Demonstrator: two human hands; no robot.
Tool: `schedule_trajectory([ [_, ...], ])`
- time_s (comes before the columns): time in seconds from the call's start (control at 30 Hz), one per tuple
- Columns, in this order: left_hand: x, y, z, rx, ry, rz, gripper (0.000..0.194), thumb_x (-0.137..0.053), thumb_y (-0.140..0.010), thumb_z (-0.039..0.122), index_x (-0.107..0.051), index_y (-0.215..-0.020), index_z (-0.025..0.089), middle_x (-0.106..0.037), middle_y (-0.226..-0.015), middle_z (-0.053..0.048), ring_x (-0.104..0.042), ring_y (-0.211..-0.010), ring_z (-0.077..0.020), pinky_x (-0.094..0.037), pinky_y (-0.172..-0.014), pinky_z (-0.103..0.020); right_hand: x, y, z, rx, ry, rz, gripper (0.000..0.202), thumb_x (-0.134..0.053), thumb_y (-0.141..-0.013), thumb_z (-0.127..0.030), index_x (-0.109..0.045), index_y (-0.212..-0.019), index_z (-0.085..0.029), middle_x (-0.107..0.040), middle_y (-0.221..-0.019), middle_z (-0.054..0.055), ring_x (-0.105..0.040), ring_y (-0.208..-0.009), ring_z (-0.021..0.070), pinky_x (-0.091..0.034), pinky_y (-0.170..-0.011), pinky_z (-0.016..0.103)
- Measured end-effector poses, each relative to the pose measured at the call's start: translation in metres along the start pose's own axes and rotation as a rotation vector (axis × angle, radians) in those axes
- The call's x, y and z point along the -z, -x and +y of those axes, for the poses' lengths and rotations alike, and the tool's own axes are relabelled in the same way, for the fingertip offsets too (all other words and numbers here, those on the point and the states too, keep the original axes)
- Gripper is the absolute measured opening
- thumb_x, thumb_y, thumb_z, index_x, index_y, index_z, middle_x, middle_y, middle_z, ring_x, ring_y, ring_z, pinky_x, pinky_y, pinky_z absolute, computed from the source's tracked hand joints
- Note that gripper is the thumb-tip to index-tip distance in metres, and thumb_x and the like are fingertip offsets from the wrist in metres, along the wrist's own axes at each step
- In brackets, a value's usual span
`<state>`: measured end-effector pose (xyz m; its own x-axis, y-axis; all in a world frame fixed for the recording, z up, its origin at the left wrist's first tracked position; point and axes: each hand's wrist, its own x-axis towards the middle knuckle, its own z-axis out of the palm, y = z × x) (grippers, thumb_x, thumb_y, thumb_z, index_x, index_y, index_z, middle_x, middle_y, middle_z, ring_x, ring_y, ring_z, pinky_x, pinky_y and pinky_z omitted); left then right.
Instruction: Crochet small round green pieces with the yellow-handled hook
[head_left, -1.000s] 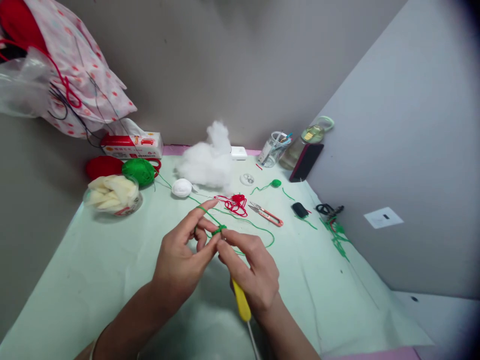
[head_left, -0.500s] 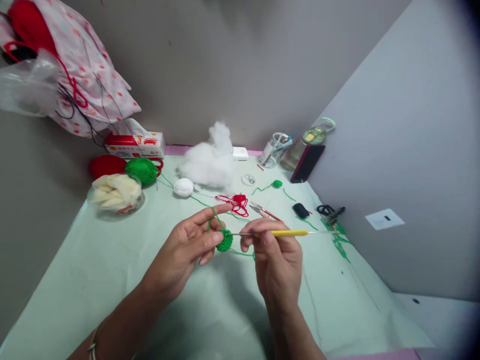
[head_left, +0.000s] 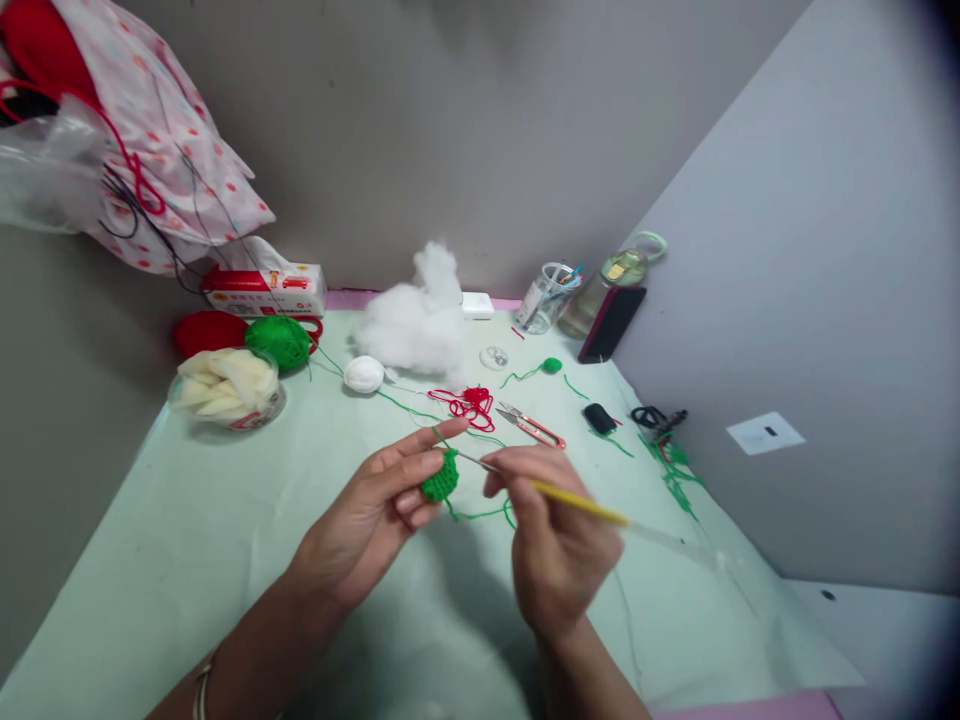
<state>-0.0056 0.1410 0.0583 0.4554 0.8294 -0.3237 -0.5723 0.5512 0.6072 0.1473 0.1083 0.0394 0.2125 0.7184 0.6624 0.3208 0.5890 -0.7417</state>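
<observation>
A small round green crochet piece is pinched between the thumb and fingers of my left hand, whose index finger reaches out with green yarn over it. My right hand is closed around a crochet hook with a yellow grip. The hook's metal tip touches the upper right edge of the green piece, and its rear end slants down to the right, blurred. Green yarn hangs below the piece and curls toward my right hand. Another strand runs back to a green yarn ball.
Behind my hands lie red yarn, thread snips, a white yarn ball and white stuffing. A tub stands left; a pen cup, a bottle and a phone stand back right.
The hook has tilted, its rear end swinging down as my right hand turned and moved slightly right. The green piece has turned and shifted a little left in my left hand.
</observation>
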Motion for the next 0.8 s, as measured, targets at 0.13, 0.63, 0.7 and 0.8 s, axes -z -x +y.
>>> schedule_trajectory([
  [0.13, 0.002, -0.001, 0.000, -0.090, -0.111, -0.007, 0.028, -0.087, -0.081, 0.025, -0.085, -0.109, 0.025, -0.054, -0.076, 0.003, -0.037, -0.056, -0.0041, -0.038, -0.051, -0.015, -0.001, -0.009, 0.000, -0.274, -0.353, -0.016, 0.017, -0.063, -0.101, -0.022, -0.079, -0.100, -0.027, -0.075, -0.087, 0.002, -0.066, -0.064, 0.0140, -0.057, -0.058, 0.029],
  [0.63, 0.012, 0.008, 0.006, -0.185, -0.520, -0.093, 0.043, -0.080, -0.086, 0.027, -0.072, -0.129, 0.031, -0.058, -0.095, 0.000, -0.060, -0.085, -0.0162, -0.051, -0.078, -0.027, -0.003, -0.014, 0.007, -0.454, -0.543, -0.032, 0.017, -0.066, -0.100, -0.033, -0.074, -0.091, -0.021, -0.075, -0.080, 0.003, -0.064, -0.062, 0.0122, -0.056, -0.058, 0.025],
  [0.7, 0.011, 0.007, 0.007, -0.203, -0.536, -0.093, 0.041, -0.078, -0.088, 0.026, -0.072, -0.128, 0.031, -0.058, -0.094, 0.000, -0.060, -0.087, -0.0164, -0.051, -0.079, -0.027, -0.003, -0.015, 0.007, -0.447, -0.560, -0.043, 0.017, -0.065, -0.100, -0.033, -0.073, -0.091, -0.021, -0.075, -0.079, 0.003, -0.065, -0.062, 0.0125, -0.056, -0.057, 0.025],
  [0.8, 0.009, 0.007, 0.008, -0.216, -0.570, -0.055, 0.039, -0.076, -0.088, 0.025, -0.073, -0.127, 0.030, -0.059, -0.092, 0.000, -0.061, -0.087, -0.0172, -0.052, -0.081, -0.028, -0.002, -0.015, 0.007, -0.439, -0.541, -0.057, 0.019, -0.063, -0.101, -0.036, -0.070, -0.091, -0.021, -0.076, -0.080, 0.004, -0.065, -0.061, 0.0138, -0.056, -0.057, 0.027],
])
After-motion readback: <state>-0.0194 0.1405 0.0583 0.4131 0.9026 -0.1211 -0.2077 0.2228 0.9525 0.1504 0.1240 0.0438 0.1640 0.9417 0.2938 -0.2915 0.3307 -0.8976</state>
